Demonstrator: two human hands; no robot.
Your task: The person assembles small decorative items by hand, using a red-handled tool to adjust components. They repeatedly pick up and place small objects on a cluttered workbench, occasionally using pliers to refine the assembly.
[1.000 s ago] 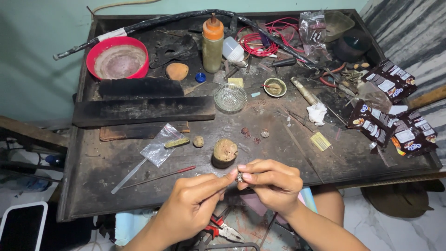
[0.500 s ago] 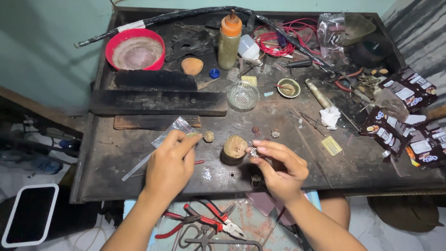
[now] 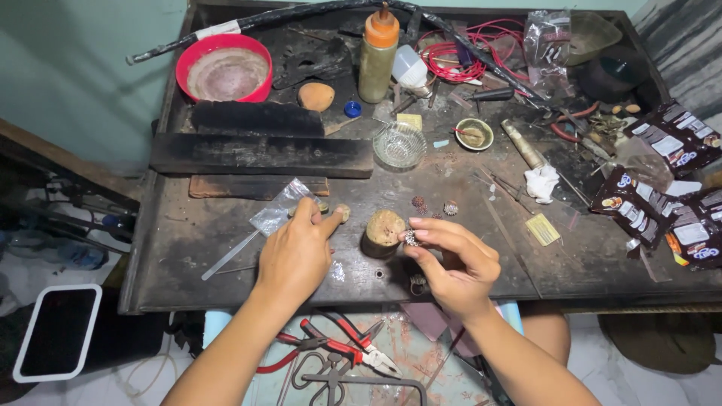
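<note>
Dark workbench (image 3: 226, 263): L hand (image 3: 297, 252) open on plastic bag (image 3: 280, 209), R hand (image 3: 451, 259) pinching small metal piece (image 3: 411, 237).

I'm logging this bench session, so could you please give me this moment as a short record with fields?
Setting: dark, worn workbench, seen from above
Left hand: left hand reaches to a clear plastic bag, fingers on or just above it
Right hand: right hand pinches a small silvery piece beside a round cork block
Behind: glass dish, red bowl, orange-capped bottle, red wires
Right edge: dark snack sachets
Below bench: red-handled pliers
</note>
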